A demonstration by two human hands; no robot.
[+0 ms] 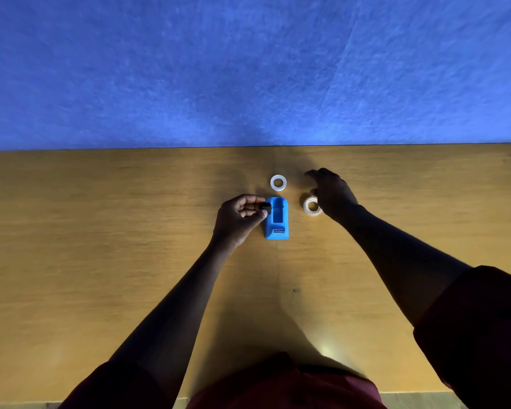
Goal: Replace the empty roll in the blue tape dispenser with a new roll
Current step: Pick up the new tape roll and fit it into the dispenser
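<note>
The blue tape dispenser [277, 218] stands on the wooden table [101, 246], its roll bay open and holding nothing. My left hand [239, 218] is at its left side and pinches a small black spindle [265, 206] between thumb and fingers. A thin white ring [278, 182], the bare core, lies flat just beyond the dispenser. A fuller roll of clear tape [311, 206] lies to the right of the dispenser. My right hand [331, 191] hovers over the table just beyond that roll, fingers loosely spread and holding nothing, its heel partly covering the roll's right edge.
A blue wall or board [248, 69] rises behind the table's far edge. Dark red sleeves [478, 335] cover both upper arms. The table's near edge runs along the bottom of the view.
</note>
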